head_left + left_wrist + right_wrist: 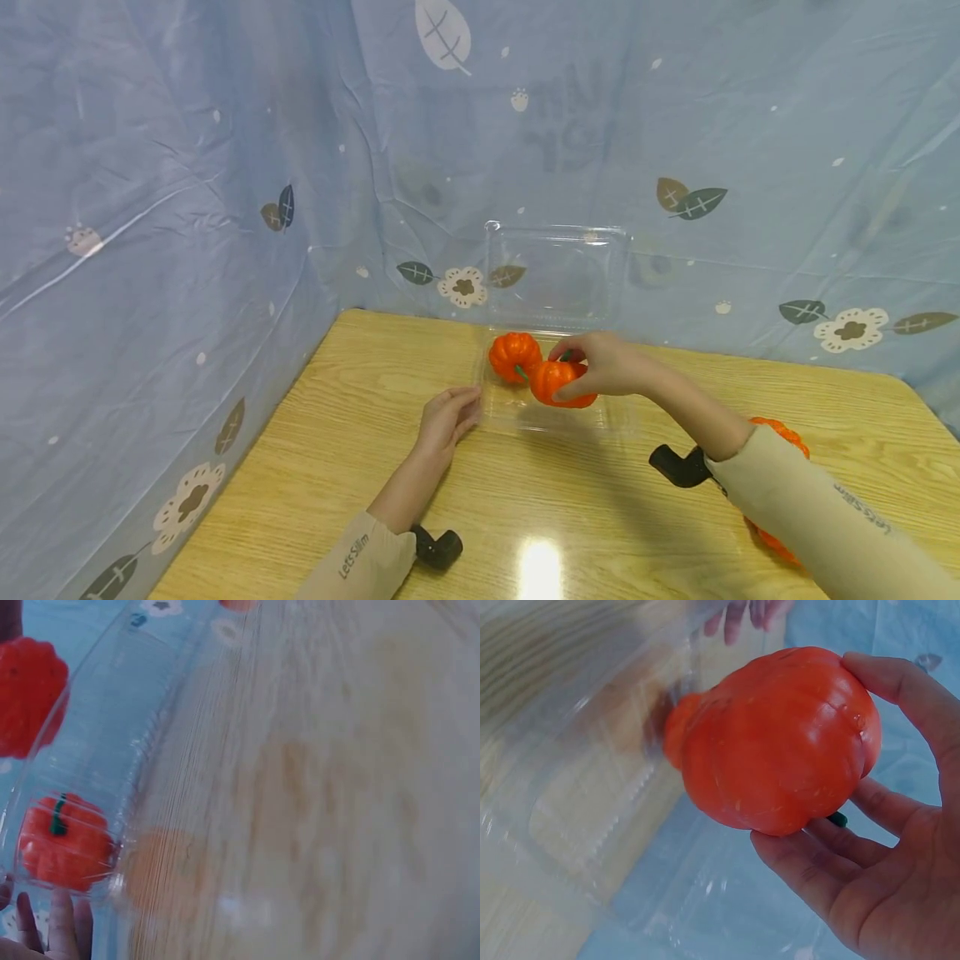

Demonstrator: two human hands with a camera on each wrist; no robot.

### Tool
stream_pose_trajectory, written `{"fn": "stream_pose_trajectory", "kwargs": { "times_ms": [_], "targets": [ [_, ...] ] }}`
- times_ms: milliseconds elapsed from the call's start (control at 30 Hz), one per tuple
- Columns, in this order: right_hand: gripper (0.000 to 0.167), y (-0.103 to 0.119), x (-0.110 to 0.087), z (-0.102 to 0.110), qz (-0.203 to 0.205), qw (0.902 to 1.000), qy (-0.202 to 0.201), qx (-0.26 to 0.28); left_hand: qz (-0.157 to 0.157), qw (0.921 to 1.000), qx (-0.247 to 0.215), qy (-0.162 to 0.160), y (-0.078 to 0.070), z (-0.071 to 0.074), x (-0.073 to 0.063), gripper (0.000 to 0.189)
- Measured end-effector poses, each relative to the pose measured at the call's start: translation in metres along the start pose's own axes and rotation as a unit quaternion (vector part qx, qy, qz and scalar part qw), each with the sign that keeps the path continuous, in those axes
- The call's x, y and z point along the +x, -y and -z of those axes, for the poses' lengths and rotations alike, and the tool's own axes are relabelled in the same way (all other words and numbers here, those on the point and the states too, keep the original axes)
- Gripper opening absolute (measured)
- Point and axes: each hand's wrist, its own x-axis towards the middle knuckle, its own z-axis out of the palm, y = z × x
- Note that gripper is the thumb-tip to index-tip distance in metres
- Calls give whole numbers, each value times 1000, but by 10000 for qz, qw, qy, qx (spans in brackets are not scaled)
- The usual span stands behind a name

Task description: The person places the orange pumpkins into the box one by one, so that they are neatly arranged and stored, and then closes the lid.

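An orange toy pumpkin with a green stem is gripped by my right hand, thumb and fingers around its sides, above a clear plastic container. In the right wrist view this pumpkin is seen large from below. Another orange pumpkin sits at the container's back left, its stem turned toward the held one; it shows through the clear wall as a pumpkin in the left wrist view. My left hand touches the container's left side with fairly straight fingers.
The container's clear lid stands raised at the back against the blue patterned cloth. More orange pumpkin surface shows around my right sleeve on the wooden table. Black wrist-worn pieces stick out by both sleeves.
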Motion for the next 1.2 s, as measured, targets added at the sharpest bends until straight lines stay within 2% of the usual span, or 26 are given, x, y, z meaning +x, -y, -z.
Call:
{"fn": "stream_pose_trajectory", "kwargs": {
  "times_ms": [333, 533, 867, 1200],
  "targets": [
    [47, -1, 24, -22, 49, 10000, -37, -62, -10, 10000, -5, 39, 1, 1, 2, 17],
    [51, -2, 34, -34, 24, 9998, 5, 213, 25, 10000, -62, 10, 1, 1, 2, 17],
    [48, -2, 42, -42, 244, 9991, 144, 311, 38, 10000, -69, -36, -1, -2, 2, 15],
    [48, -4, 44, -45, 170, 9990, 120, 396, 39, 9999, -124, -47, -1, -3, 2, 15]
  ]
}}
